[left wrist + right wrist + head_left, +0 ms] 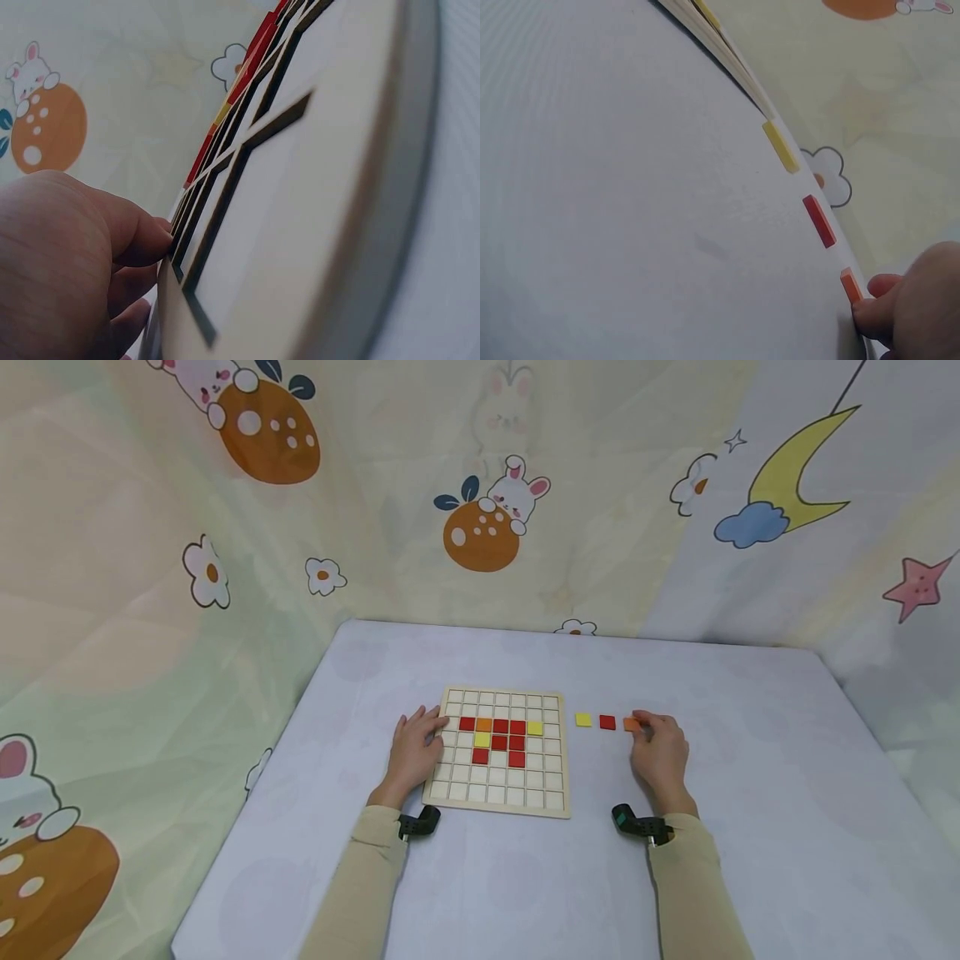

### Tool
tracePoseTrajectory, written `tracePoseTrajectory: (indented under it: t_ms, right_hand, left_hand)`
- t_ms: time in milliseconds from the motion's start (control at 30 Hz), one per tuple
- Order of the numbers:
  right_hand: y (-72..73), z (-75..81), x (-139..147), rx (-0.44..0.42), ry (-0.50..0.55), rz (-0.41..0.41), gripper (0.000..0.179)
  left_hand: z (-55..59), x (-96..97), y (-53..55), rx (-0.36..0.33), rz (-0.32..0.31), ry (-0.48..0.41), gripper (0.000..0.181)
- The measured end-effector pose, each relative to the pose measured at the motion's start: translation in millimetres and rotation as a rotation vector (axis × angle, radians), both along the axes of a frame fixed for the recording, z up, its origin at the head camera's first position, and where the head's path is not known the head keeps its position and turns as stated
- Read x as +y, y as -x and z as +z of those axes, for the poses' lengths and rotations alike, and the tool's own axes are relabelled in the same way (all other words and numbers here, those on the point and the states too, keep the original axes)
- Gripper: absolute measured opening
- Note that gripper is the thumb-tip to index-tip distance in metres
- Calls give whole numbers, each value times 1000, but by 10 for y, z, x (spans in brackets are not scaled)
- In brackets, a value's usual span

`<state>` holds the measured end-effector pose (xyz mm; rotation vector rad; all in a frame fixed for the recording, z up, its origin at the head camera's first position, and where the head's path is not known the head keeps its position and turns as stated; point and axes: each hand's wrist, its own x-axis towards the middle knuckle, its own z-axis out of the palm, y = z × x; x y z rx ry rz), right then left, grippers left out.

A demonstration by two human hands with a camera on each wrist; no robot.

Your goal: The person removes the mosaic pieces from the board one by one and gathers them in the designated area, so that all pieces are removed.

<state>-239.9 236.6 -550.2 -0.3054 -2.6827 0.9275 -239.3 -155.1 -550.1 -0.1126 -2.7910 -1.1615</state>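
A square wooden grid board (pixel 497 811) lies flat on the table, with several red, orange and yellow square tiles in its cells. My left hand (pixel 412 752) rests against the board's left edge, fingers relaxed; the left wrist view shows fingertips touching the rim. To the right of the board, my right hand (pixel 662 756) pinches an orange tile (pixel 631 724) between thumb and finger, at the table surface. A red tile (pixel 607 722) and a yellow tile (pixel 583 720) lie in line between that hand and the board. The orange tile (pixel 850 285) is partly covered by the thumb.
A pale cloth covers the table (pixel 765 860). Behind and beside it hangs a printed fabric wall (pixel 390 493) with bunnies and flowers. Each wrist wears a black camera mount, one on the left wrist (pixel 420 822) and one on the right (pixel 641 825).
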Motion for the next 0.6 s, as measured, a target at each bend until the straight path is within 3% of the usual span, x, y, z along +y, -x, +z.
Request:
tracePoseTrajectory:
  t_ms: [233, 433, 600]
  right_hand:
    - [-48, 23, -21, 48, 72, -44, 36]
    - [-85, 30, -118, 129, 118, -90, 31]
    - [-58, 18, -218, 203, 130, -84, 25]
  left_hand:
    - [6, 4, 5, 2, 0, -1, 37]
    - [6, -2, -3, -1, -5, -2, 38]
    - [0, -10, -3, 2, -10, 1, 38]
